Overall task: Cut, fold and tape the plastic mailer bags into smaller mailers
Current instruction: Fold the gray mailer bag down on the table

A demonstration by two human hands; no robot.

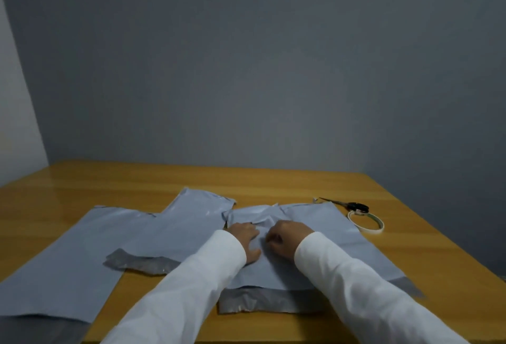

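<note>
1. Your left hand lies flat, fingers relaxed, pressing the grey mailer bag at the worktop's 6 o'clock edge.
2. Your right hand is curled on the same bag; whether it pinches the plastic, you cannot tell.
3. More mailer bags spread toward 9 o'clock.
4. Scissors and tape roll sit at 2 o'clock, touching.

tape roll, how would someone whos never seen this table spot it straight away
Look to the far right part of the wooden table, just beyond the grey mailer bags. Beside the black-handled scissors lies the tape roll: the only pale ring there, flat and hollow in the middle.
</note>
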